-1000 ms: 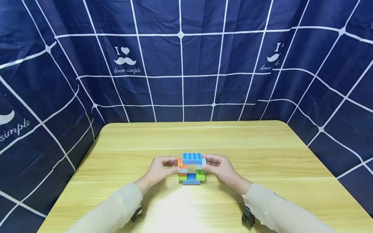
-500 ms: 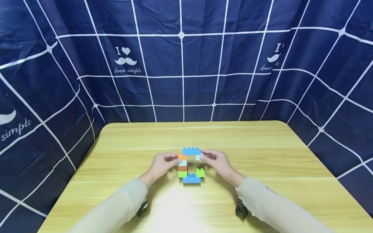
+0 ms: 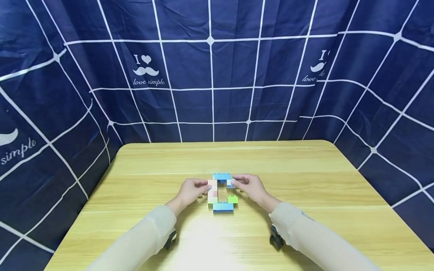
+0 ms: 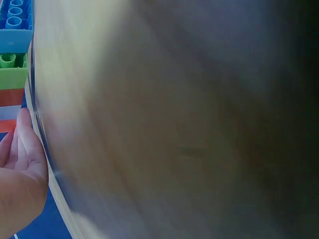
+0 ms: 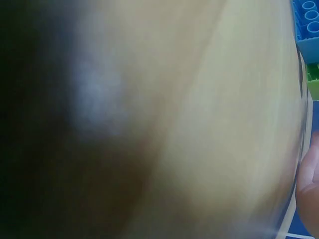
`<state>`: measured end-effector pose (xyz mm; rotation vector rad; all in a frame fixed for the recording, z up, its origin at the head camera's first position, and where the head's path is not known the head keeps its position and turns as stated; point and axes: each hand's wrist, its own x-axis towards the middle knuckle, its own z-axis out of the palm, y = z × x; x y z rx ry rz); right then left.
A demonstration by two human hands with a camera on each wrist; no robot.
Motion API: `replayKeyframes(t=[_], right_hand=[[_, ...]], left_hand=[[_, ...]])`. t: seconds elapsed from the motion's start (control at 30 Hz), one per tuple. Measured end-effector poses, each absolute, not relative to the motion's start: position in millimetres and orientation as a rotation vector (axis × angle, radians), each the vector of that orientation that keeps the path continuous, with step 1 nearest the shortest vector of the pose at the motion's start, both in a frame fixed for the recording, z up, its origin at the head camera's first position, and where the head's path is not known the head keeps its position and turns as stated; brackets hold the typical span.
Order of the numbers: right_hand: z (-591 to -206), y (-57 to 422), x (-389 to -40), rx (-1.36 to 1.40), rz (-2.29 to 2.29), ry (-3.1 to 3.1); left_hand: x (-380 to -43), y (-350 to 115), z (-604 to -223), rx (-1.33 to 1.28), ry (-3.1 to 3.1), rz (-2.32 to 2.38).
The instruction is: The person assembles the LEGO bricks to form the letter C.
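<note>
Both hands hold a frame of joined toy building bricks point(image 3: 223, 207). My left hand point(image 3: 189, 191) pinches its left column point(image 3: 212, 194), whose colours look washed out by glare. In the left wrist view that column shows green, reddish-brown, white and orange bricks. My right hand point(image 3: 252, 189) pinches a pale brick point(image 3: 229, 183) under the right end of the upper blue brick point(image 3: 222, 176). A gap separates this pale brick from the green brick point(image 3: 233, 199) below. The hollow underside of the lower blue brick point(image 4: 16, 25) faces the left wrist camera, so the frame is lifted and tilted.
The wooden table point(image 3: 152, 162) spreads around the hands. A dark blue curtain point(image 3: 234, 105) with white lines encloses its back and sides. Black wrist devices point(image 3: 276, 239) hang under the sleeves. Most of both wrist views is blurred table surface.
The brick frame has tipped: the upper brick's studded top faced the head camera before, and now its underside shows. Both forearms have shifted slightly inward, with the same grip on the bricks.
</note>
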<state>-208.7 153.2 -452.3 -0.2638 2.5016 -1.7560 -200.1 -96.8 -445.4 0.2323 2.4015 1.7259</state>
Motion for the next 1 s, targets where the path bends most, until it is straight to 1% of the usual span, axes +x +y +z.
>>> replayKeyframes(t=[0.6, 0.73, 1.0], right_hand=[[-451.0, 144.7, -205.5, -0.166, -1.553, 2.727], [-451.0, 144.4, -205.5, -0.132, -1.539, 2.724], [-444.1, 155.1, -204.8, -0.168, -1.594, 2.673]], left_hand=[[-199.4, -94.6, -447.6, 0.208, 2.459, 1.664], [-198.9, -93.6, -446.8, 0.207, 2.459, 1.672], [-200.7, -102.8, -442.2, 0.144, 2.463, 1.700]])
